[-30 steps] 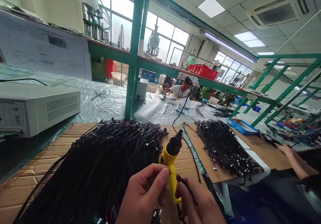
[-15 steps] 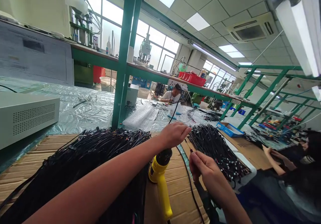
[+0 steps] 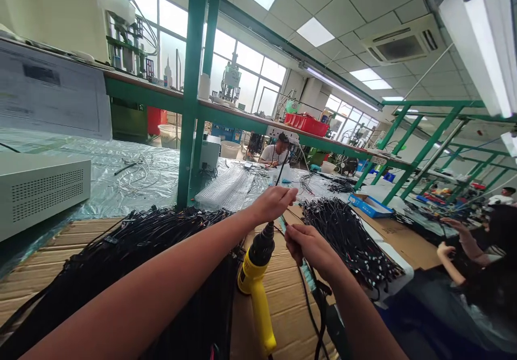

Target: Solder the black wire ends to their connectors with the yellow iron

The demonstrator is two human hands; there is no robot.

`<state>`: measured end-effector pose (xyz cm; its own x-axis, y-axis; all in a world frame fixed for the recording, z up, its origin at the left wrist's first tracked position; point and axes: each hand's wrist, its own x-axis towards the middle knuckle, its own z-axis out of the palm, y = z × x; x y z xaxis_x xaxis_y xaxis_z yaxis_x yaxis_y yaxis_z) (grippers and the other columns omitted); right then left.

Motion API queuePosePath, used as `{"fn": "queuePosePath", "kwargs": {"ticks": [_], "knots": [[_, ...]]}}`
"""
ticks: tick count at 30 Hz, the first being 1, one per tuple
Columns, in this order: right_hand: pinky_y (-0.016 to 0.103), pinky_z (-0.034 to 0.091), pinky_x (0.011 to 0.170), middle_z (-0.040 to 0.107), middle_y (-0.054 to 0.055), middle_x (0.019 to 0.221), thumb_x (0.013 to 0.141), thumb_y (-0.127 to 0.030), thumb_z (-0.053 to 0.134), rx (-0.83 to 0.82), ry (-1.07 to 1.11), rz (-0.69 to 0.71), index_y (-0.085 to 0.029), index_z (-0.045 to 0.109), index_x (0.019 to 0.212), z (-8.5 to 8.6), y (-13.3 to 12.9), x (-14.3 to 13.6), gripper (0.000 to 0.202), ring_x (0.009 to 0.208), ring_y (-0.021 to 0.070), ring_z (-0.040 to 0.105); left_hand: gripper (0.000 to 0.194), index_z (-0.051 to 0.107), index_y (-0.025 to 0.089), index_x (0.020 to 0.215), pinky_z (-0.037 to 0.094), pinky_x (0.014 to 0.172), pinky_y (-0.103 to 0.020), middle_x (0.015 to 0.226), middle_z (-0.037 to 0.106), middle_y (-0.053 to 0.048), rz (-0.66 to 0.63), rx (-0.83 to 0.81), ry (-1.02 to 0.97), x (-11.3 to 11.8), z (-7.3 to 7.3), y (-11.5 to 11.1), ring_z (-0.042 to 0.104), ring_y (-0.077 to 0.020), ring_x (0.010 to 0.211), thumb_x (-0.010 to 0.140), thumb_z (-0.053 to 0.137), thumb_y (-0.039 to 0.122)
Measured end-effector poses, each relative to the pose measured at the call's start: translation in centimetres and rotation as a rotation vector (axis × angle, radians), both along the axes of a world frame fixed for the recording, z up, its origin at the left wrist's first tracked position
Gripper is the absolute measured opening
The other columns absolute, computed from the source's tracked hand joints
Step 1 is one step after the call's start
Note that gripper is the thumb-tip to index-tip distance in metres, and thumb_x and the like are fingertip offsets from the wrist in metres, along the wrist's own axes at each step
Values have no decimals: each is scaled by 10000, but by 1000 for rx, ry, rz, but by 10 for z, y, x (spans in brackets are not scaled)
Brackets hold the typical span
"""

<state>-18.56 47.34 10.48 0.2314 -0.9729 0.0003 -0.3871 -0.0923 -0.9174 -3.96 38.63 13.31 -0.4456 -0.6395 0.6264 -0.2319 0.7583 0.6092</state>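
Note:
My left hand (image 3: 274,203) is closed on a thin black cable (image 3: 282,170), whose end sticks up above the fingers. Just below and to the right, my right hand (image 3: 309,244) pinches a black cable between thumb and fingers, and black cable hangs down below that hand. A short thin stretch shows between the two hands; its detail is too small to make out. A yellow heat gun (image 3: 262,309) stands upright with its dark nozzle pointing up, close beneath my left hand and left of my right fingertips. My left forearm passes over a large bundle of black cables (image 3: 153,236).
A second bundle of black cables (image 3: 347,241) with white ends lies to the right, partly on a white tray (image 3: 398,263). Behind it sits a blue box (image 3: 369,206). A green post (image 3: 189,107) rises at the bench's far side. A co-worker's hands (image 3: 448,249) are at far right.
Both my hands have moved left, bringing the cable over the heat gun's nozzle. More of the nozzle shows now. At the right, the co-worker's hands have moved apart.

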Motion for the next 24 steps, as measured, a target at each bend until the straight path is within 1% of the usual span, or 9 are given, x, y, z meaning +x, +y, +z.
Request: {"fn": "queuePosePath", "kwargs": {"ticks": [5,9,14,17,20,24], "knots": [[205,259,338,476,-48,499,860,-496,492,67,-8,53,-187,491,669,2,-15,7,363,346,74,380,401,659,143,809,535,784,-389,774,700,-16,17,51,20,10,-7,-3,678,-175,772,960,447,447],[196,262,342,462,-53,503,858,-486,502,100,-6,66,-185,485,670,3,-17,9,355,361,72,392,402,661,147,814,525,810,-401,787,702,-19,31,69,31,18,-13,-4,675,-181,793,957,448,456],[197,246,346,442,-64,506,876,-482,475,106,28,50,-185,480,689,4,-18,12,351,357,65,362,418,660,146,820,521,816,-405,796,705,-22,44,104,40,26,-18,-7,678,-187,800,951,444,478],[202,223,339,411,-73,482,884,-447,451,89,87,19,-192,456,661,3,-20,15,338,341,63,325,423,663,147,826,520,817,-405,800,707,-23,44,117,42,28,-20,-8,678,-187,801,949,442,487],[211,207,349,394,-72,474,882,-417,450,55,154,5,-192,465,652,3,-23,17,322,356,70,309,427,664,148,841,519,819,-406,816,709,-26,42,120,50,30,-23,-9,678,-190,812,947,440,495],[215,239,423,418,-55,494,879,-369,474,-67,237,-22,-179,475,616,0,-26,16,324,436,78,348,431,663,147,851,516,821,-408,824,710,-28,42,122,55,32,-26,-12,678,-192,815,944,439,504]]}}
